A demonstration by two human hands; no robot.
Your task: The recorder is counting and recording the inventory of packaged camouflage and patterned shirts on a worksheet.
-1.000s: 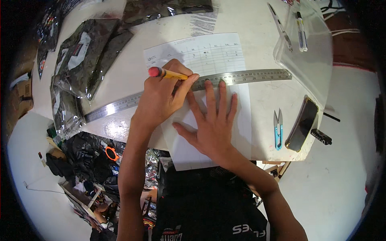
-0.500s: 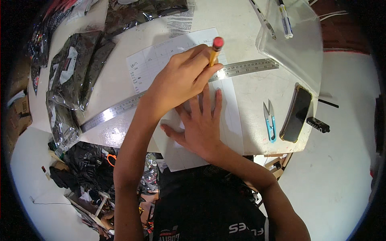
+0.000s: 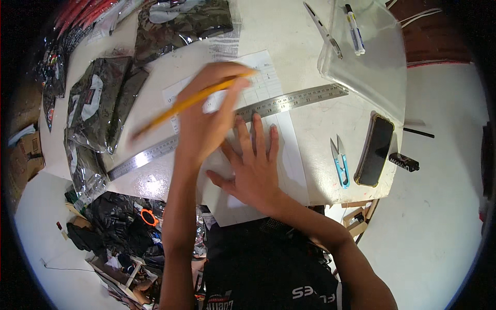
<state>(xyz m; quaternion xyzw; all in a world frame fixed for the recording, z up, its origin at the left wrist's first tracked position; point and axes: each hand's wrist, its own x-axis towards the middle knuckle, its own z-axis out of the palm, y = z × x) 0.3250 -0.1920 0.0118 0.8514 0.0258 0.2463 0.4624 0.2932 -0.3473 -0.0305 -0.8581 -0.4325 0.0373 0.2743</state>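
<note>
Gripping a yellow pencil [image 3: 191, 102], left hand [image 3: 206, 121]; right hand [image 3: 253, 165] flat, near dark packages [image 3: 98, 111].

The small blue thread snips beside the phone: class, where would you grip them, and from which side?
Probably grip the thread snips by the blue looped handle end, nearest the person, coming from above at the table edge side. The bare metal blades point away, toward the steel ruler, and the phone crowds their right side.

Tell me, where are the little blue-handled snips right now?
In the head view the snips lie on the table to the person's right, just left of the dark phone and below the steel ruler.
</note>
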